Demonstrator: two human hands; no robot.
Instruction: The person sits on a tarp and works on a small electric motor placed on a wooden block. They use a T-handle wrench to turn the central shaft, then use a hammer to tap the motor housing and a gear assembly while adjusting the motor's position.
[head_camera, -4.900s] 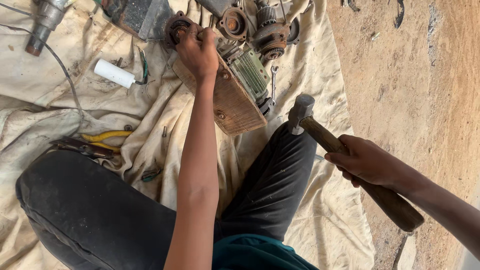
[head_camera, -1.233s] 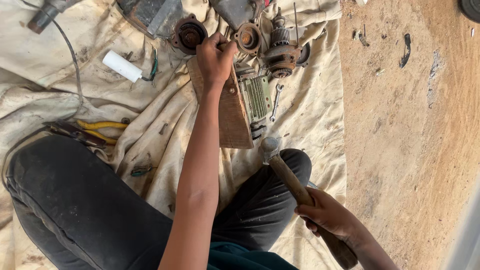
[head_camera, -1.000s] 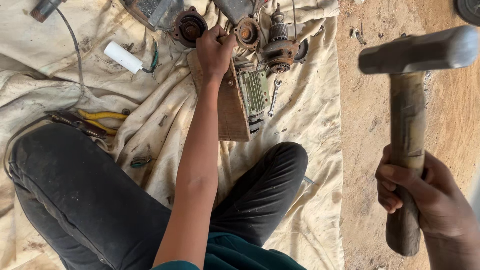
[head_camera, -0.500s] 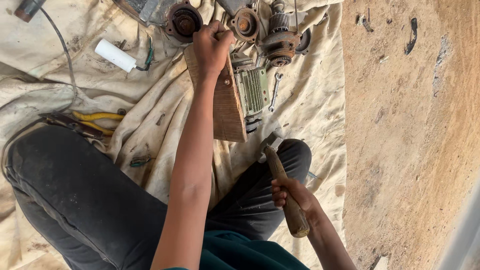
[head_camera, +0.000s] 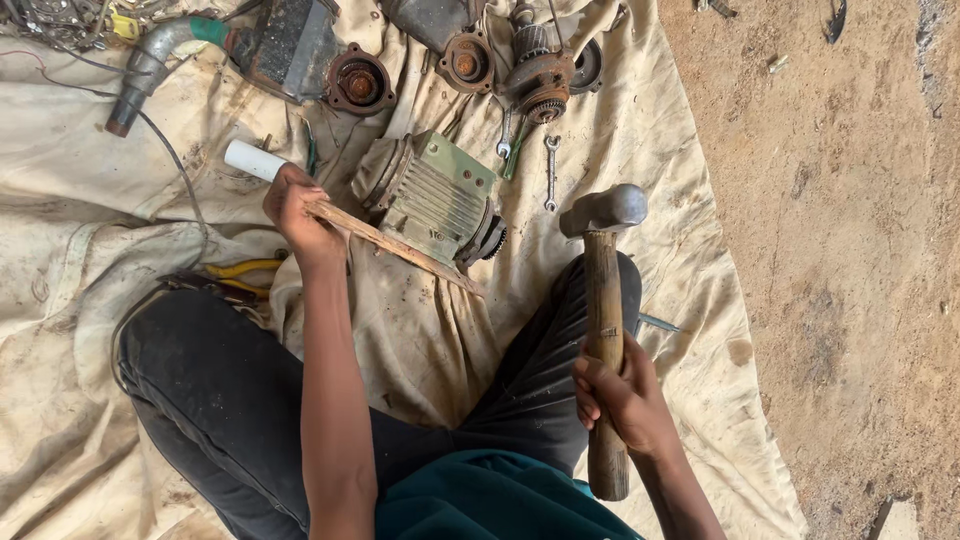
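The green motor housing (head_camera: 430, 200) lies on its side on the dirty cloth (head_camera: 640, 130) spread over the ground, just beyond the seated person's knees. The left hand (head_camera: 300, 215) has its fingers wrapped around one end of a thin wooden slat (head_camera: 400, 245) that leans across the motor's near side. The right hand (head_camera: 620, 390) grips a wooden-handled hammer (head_camera: 603, 215), its head poised to the right of the motor. Wrenches (head_camera: 550, 170) and rusty parts (head_camera: 540, 85) lie farther off.
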